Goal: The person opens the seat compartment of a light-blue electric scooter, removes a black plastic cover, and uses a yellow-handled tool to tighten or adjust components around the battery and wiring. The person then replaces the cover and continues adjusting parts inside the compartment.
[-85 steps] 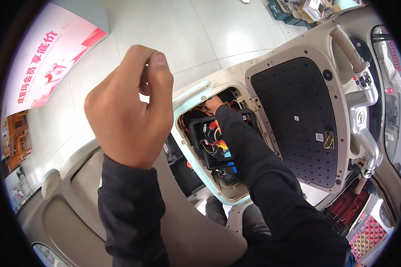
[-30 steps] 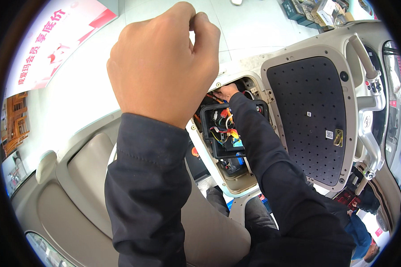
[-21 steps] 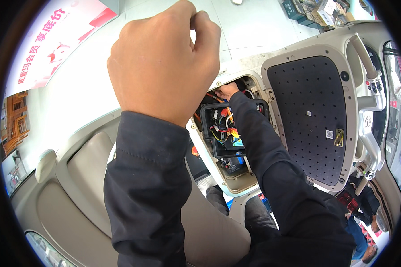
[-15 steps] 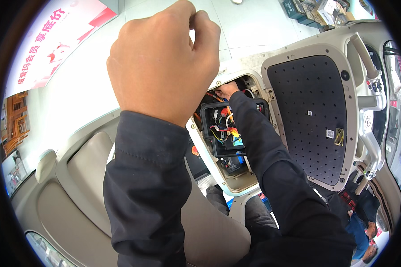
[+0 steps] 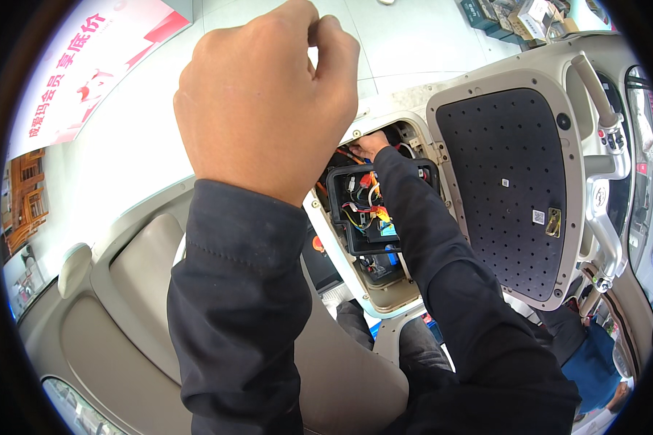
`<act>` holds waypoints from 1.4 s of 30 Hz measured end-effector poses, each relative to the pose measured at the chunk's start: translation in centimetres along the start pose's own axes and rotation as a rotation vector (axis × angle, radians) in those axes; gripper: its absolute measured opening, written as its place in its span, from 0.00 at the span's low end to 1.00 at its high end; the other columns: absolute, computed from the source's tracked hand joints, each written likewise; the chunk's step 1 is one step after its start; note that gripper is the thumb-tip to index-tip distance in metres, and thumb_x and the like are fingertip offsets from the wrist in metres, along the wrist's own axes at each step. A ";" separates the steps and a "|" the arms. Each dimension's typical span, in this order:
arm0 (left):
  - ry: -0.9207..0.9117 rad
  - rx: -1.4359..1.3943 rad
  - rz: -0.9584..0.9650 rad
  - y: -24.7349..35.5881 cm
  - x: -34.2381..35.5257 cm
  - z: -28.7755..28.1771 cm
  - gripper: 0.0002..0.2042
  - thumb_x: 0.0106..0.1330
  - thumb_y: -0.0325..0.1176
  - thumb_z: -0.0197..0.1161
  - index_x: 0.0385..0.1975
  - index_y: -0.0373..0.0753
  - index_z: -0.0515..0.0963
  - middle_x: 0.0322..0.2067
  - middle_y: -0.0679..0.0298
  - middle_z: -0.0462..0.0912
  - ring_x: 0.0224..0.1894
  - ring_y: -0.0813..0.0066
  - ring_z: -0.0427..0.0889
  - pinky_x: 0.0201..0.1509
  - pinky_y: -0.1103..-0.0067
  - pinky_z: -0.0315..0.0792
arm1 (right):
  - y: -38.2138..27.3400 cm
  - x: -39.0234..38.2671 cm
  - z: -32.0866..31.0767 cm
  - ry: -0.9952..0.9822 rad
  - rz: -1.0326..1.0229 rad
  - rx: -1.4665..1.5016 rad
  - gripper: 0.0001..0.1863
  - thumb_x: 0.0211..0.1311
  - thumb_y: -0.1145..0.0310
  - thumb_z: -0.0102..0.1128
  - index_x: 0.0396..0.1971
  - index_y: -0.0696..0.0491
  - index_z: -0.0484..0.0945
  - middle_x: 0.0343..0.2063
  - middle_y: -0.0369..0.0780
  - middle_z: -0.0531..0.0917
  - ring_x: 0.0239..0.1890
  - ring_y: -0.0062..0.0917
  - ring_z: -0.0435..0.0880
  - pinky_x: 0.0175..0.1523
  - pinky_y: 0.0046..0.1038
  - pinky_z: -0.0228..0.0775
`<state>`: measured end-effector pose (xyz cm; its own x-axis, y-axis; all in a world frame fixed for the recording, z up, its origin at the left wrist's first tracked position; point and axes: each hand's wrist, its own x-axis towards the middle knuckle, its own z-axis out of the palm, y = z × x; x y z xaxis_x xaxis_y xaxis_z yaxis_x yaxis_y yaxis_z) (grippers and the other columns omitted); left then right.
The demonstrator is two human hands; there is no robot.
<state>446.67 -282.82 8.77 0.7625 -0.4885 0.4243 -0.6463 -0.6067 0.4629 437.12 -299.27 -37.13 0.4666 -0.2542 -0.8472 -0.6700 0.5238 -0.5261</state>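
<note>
two sleeves (image 5: 232, 304), one tray (image 5: 354, 241), one lid (image 5: 497, 225)

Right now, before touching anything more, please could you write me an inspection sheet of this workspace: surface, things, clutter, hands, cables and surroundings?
Surface: pale rim around the compartment; lid open, to its right.
Things: black tray inside the compartment.
Clutter: boxes beyond the lid, top right.
Hands: left hand curled, any hold hidden; right hand inside the compartment, grip unclear.
Cables: orange cables beside the right hand; multicoloured wires in the tray.
Surroundings: handlebar at right; pink-and-white sign and wooden furniture at left; person in blue, lower right.
</note>
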 end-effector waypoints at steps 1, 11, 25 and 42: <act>0.000 0.000 -0.003 0.2 0.2 0.0 0.14 0.72 0.34 0.64 0.25 0.31 0.81 0.14 0.63 0.74 0.16 0.77 0.68 0.25 0.77 0.63 | -0.2 0.2 -0.5 -0.004 -0.002 -0.019 0.17 0.73 0.70 0.65 0.59 0.51 0.78 0.36 0.42 0.89 0.32 0.31 0.90 0.36 0.33 0.86; 0.013 -0.003 0.004 0.0 0.1 0.0 0.13 0.71 0.34 0.64 0.26 0.32 0.82 0.14 0.63 0.74 0.15 0.76 0.67 0.24 0.77 0.63 | 0.3 -0.1 0.1 0.090 -0.141 -0.228 0.19 0.58 0.74 0.76 0.51 0.55 0.84 0.30 0.41 0.90 0.27 0.24 0.90 0.29 0.27 0.84; 0.014 -0.012 0.011 0.3 0.3 0.1 0.13 0.71 0.34 0.64 0.26 0.32 0.83 0.13 0.64 0.74 0.15 0.77 0.67 0.24 0.77 0.62 | 0.3 1.3 -1.9 -0.016 -0.121 -0.026 0.23 0.48 0.87 0.75 0.47 0.59 0.83 0.27 0.42 0.86 0.22 0.26 0.84 0.22 0.28 0.74; 0.021 -0.058 0.011 1.1 1.0 0.1 0.13 0.71 0.35 0.64 0.26 0.33 0.83 0.14 0.61 0.77 0.15 0.72 0.72 0.24 0.76 0.65 | 1.3 6.6 -5.8 0.095 -0.406 -0.478 0.32 0.43 0.78 0.79 0.54 0.52 0.83 0.34 0.41 0.89 0.33 0.26 0.89 0.32 0.31 0.81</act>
<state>446.68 -284.06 9.59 0.7551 -0.4812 0.4453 -0.6555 -0.5640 0.5022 436.00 -304.99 -43.87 0.6992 -0.4386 -0.5647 -0.6444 -0.0445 -0.7634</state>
